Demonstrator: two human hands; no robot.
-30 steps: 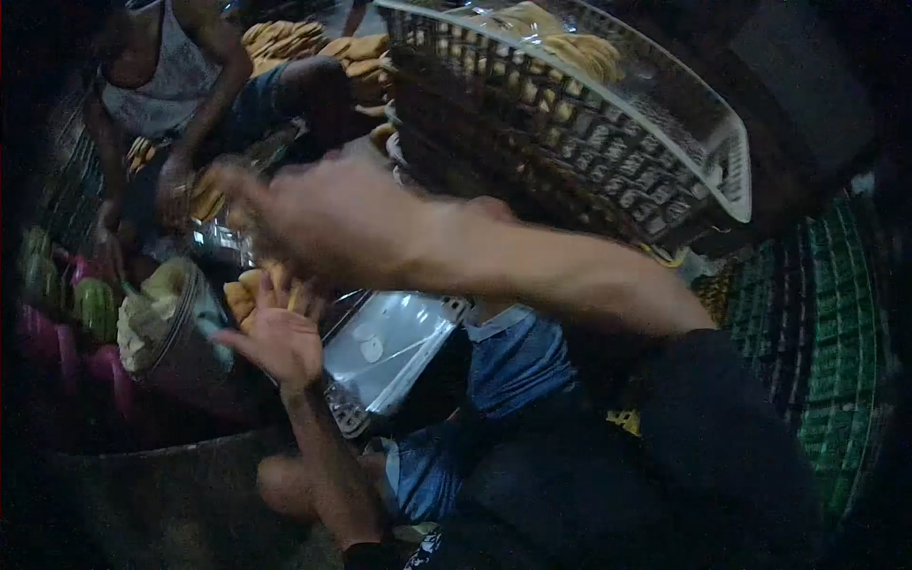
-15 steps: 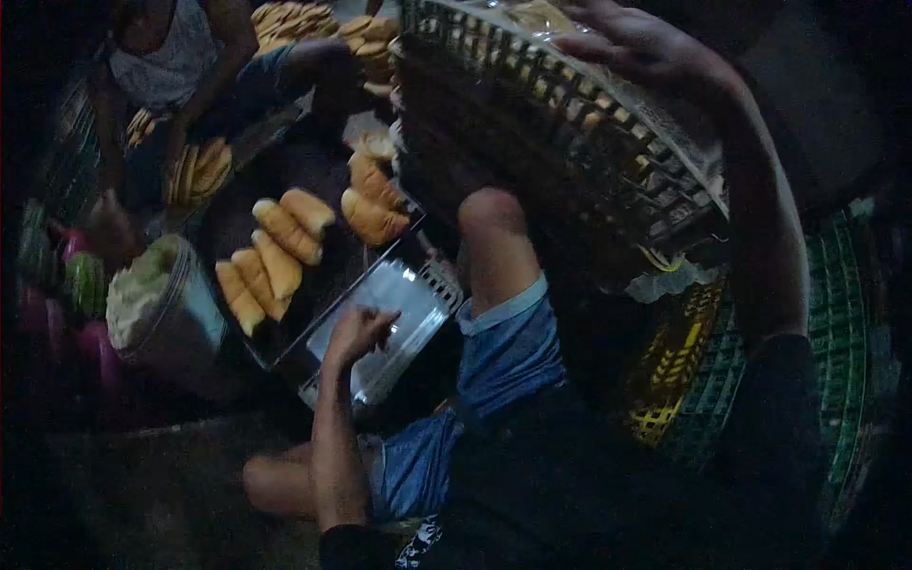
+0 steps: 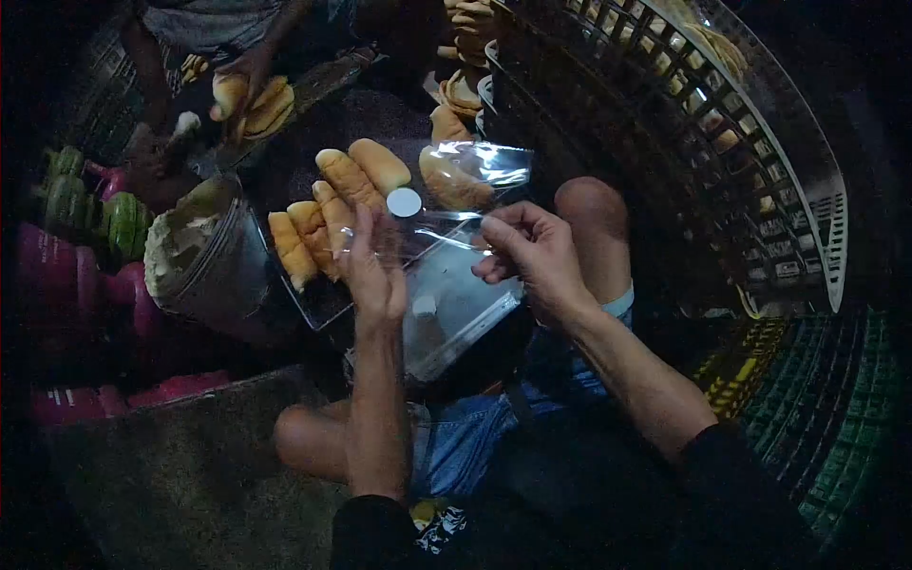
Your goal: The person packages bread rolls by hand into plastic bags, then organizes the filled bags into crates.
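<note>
The person sits with bare knees apart, denim shorts [image 3: 465,446] nearest, so the work falls in the space between the legs. Both hands are up over a metal tray [image 3: 456,285], a clear plastic bag [image 3: 484,163] between them. The right hand [image 3: 540,252] has its grip closed on the bag's near edge, thumb against fingers – a pinch that suits thin, slippery film. The left hand [image 3: 373,275] is at the other end, fingers upright; whether its grip pinches the film or only props it, I cannot tell. Held apart like this, the hands probably keep the film spread. A round white label [image 3: 404,202] shows by the left fingers.

Just past the hands, buns [image 3: 380,166] lie side by side on a dark surface, presumably set there for easy reach; another bun [image 3: 458,185] shows partly through the film. To the left stands a bucket [image 3: 228,275] of pale spread, between this person and a co-worker – likely so placed to suit the co-worker. A tall slatted crate [image 3: 570,123] rises on the right. Farther off, the co-worker's hand [image 3: 251,71] holds a bun [image 3: 228,95] beside stacked flat breads [image 3: 269,112].
</note>
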